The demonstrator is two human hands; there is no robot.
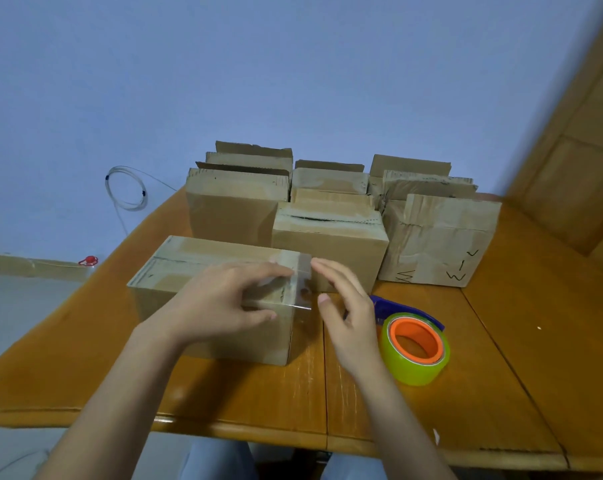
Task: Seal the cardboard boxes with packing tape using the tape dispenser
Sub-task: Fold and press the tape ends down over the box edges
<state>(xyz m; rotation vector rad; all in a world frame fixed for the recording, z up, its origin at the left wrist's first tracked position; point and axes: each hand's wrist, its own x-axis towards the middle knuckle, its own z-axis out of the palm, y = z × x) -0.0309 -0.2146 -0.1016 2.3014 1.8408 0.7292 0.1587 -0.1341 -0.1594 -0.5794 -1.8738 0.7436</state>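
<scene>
A long cardboard box lies in front of me on the wooden table. Clear tape runs along its top and hangs loose over the right end. My left hand rests on the box's right top corner, fingers stretched over the tape. My right hand hovers just right of the box with straight fingers, touching nothing that I can see. The tape dispenser, a yellow-green roll on an orange core with a blue body, lies on the table beside my right hand.
Several more cardboard boxes stand in rows behind the near one, some with flaps up. A coil of clear tubing hangs on the blue wall at left. A wooden panel rises at right.
</scene>
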